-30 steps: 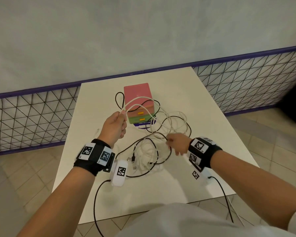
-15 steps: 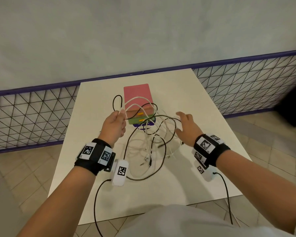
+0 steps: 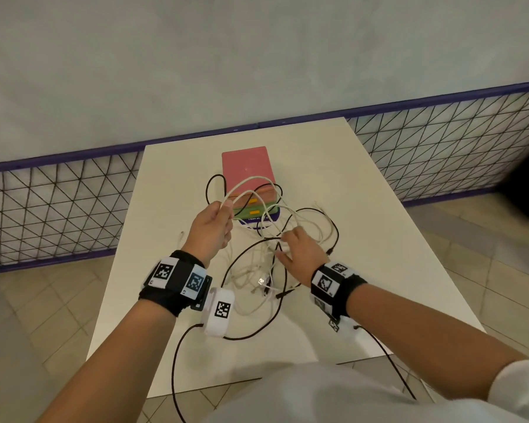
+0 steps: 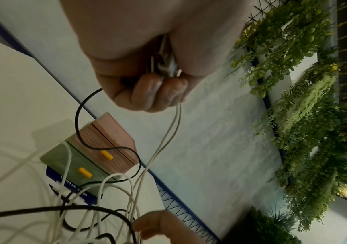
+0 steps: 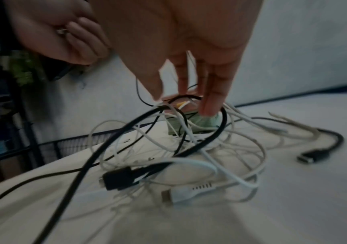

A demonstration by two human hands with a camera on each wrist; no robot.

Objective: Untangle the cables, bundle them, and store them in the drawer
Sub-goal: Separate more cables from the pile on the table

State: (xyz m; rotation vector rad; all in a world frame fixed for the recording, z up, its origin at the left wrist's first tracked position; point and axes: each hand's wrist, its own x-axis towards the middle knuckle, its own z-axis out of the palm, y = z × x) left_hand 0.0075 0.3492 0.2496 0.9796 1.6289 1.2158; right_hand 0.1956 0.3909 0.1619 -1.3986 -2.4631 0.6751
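place: looks like a shop or café corner, hard to be sure | floor: pale beige square tiles [image 3: 43,315] | table: plain white square table [image 3: 364,209] | wall: smooth grey wall [image 3: 257,56] with a purple-framed black wire fence [image 3: 58,206] below | decor: green leafy plants [image 4: 306,99] hung on a wire grid

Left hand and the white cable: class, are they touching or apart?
Touching. In the left wrist view the left hand has its fingers curled round the white cable, which runs down out of the fist; the head view shows the same grip.
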